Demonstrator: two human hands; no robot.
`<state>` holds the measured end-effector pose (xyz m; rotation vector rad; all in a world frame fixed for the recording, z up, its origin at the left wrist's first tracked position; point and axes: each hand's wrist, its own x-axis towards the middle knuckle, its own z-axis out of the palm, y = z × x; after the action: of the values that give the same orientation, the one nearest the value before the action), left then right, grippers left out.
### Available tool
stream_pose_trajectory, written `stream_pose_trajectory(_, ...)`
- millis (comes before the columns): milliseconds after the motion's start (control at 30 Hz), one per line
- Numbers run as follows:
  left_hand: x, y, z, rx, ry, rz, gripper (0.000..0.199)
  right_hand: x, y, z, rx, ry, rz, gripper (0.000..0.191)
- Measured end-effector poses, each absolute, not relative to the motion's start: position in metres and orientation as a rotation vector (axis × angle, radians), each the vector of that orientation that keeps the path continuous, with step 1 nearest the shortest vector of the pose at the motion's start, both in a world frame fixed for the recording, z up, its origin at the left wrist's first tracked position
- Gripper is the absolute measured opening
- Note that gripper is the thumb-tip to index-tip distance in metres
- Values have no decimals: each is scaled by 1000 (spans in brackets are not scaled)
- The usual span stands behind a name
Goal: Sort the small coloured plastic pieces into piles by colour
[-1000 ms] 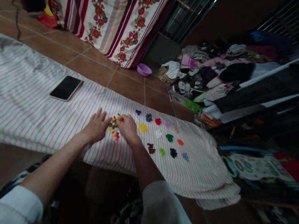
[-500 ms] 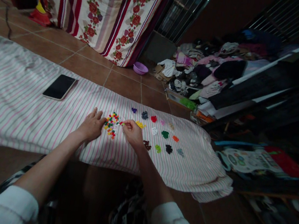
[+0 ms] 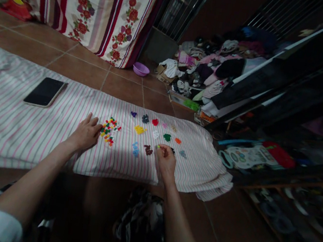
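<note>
My left hand [image 3: 86, 133] lies on the striped cloth [image 3: 71, 122], fingers apart, at the left edge of a loose cluster of mixed coloured small pieces [image 3: 109, 129]. My right hand [image 3: 167, 162] pinches a tiny lime-green piece [image 3: 159, 146] between thumb and fingertips, over the front row of sorted piles. Just left of it sits a brown pile [image 3: 148, 149], then a light blue pile [image 3: 135, 149]. Behind it are a dark green pile [image 3: 167, 137] and a white pile [image 3: 155, 134]. The hand covers most of a black pile and whatever lies directly under it.
A phone [image 3: 44, 92] lies on the cloth at left. Other piles are yellow [image 3: 139, 129], red [image 3: 155, 122], orange [image 3: 178, 140] and grey-blue [image 3: 183, 154]. Beyond are a purple basin [image 3: 141, 69], a floral curtain [image 3: 106, 8], a heap of clothes [image 3: 208, 62] and a red broom [image 3: 17, 8].
My right hand has moved right, from the mixed cluster to the front row of piles, with the lime-green piece in its fingers. My left hand stays by the cluster. The view has shifted right.
</note>
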<state>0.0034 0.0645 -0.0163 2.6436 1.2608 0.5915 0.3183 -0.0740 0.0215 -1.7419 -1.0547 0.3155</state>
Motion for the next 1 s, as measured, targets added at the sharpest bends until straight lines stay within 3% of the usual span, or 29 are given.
stream_pose_trajectory(467,2,65,-13,2695,1295,511,39,351,-105,-8,-2039,-1081,41,30)
stream_pose_trajectory(1000,1,59,-5,2645,1292,502,38,354,-106,-12,-1978,-1032,43,39)
